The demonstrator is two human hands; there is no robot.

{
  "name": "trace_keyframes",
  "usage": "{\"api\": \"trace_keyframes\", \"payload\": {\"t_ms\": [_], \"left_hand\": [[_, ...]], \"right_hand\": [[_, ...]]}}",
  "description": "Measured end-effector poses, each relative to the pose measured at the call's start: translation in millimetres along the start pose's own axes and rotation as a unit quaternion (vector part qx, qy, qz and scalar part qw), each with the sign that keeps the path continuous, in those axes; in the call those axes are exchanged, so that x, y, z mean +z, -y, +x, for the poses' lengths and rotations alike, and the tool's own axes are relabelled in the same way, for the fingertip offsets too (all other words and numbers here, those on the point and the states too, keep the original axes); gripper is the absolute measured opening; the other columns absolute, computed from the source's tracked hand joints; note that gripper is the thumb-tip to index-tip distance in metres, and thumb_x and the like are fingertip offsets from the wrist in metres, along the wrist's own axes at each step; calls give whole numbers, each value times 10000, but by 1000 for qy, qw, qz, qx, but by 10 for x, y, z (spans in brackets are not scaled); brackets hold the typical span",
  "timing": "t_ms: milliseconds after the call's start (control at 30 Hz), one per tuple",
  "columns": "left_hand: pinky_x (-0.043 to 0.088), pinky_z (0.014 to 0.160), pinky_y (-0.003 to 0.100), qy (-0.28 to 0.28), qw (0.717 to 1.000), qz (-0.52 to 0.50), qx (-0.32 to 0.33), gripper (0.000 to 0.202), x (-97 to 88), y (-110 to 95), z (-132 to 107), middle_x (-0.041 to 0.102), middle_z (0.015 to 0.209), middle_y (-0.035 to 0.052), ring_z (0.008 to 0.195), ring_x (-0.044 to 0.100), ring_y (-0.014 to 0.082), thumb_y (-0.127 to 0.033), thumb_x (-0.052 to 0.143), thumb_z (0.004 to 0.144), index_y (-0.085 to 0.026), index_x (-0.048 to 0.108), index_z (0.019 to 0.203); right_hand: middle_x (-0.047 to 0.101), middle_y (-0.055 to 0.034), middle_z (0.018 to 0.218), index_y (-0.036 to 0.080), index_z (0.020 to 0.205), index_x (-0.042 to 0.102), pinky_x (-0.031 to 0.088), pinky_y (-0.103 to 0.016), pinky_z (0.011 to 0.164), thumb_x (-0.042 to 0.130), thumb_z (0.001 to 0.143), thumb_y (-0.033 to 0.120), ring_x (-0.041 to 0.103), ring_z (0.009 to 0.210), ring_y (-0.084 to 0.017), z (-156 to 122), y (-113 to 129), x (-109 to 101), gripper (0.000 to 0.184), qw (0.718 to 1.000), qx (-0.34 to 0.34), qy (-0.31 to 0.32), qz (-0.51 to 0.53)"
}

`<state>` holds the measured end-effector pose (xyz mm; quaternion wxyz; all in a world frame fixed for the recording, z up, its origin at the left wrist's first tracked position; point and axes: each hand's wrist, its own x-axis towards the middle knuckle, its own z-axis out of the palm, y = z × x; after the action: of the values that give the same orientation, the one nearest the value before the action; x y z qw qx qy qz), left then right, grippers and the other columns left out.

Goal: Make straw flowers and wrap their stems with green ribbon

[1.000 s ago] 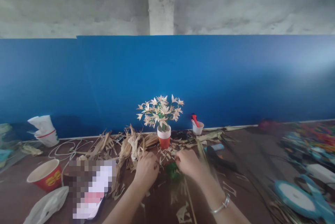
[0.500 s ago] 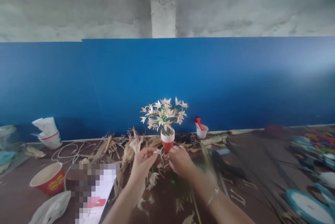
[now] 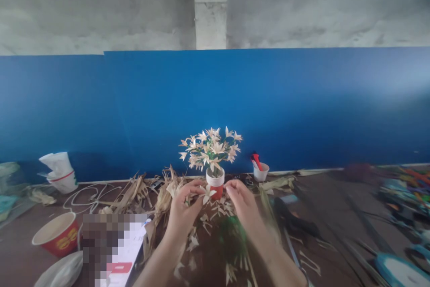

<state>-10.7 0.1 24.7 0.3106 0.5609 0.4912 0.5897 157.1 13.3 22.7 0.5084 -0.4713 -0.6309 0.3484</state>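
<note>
My left hand is closed in a pinch on a small pale husk flower, its pointed petals spread just in front of the cup. To the right of that cup is my right hand, fingers curled and tips together; anything between them is too small to make out. The red and white paper cup stands upright and holds a bunch of cream husk flowers on green stems. Loose petal pieces lie on the table between my hands.
Dry corn husks lie behind my left hand. A red paper bowl and white cups stand at left. To the right are a white cup with a red-handled tool, a dark tool and a blue-rimmed spool.
The flower in my left hand now shows its spread petals towards me. My right hand has shifted right and slightly up, away from the front of the cup.
</note>
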Motion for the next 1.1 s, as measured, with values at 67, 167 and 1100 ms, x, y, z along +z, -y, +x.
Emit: {"api": "trace_keyframes", "payload": {"t_ms": [67, 167, 1100], "left_hand": [[403, 917, 381, 8, 1000, 12, 15, 108, 21, -26, -33, 664, 1061, 91, 1052, 569, 268, -116, 616, 651, -203, 680, 658], [424, 899, 385, 27, 999, 14, 13, 106, 59, -37, -74, 671, 1039, 101, 1052, 569, 281, -114, 646, 629, -206, 691, 657], [467, 681, 323, 176, 942, 246, 142, 272, -62, 95, -47, 647, 731, 49, 726, 602, 195, -201, 400, 869, -206, 604, 689]], "right_hand": [[422, 35, 563, 168, 699, 542, 293, -226, 486, 482, 810, 425, 375, 523, -107, -14, 43, 28, 287, 997, 59, 50, 19], [395, 51, 521, 167, 602, 509, 253, -219, 472, 532, 727, 310, 332, 497, -87, -8, 38, 63, 191, 989, 105, 91, 54], [237, 119, 453, 186, 606, 420, 29, -212, 396, 558, 631, 304, 140, 386, -22, 120, -40, -180, 183, 936, 237, 144, 216]]}}
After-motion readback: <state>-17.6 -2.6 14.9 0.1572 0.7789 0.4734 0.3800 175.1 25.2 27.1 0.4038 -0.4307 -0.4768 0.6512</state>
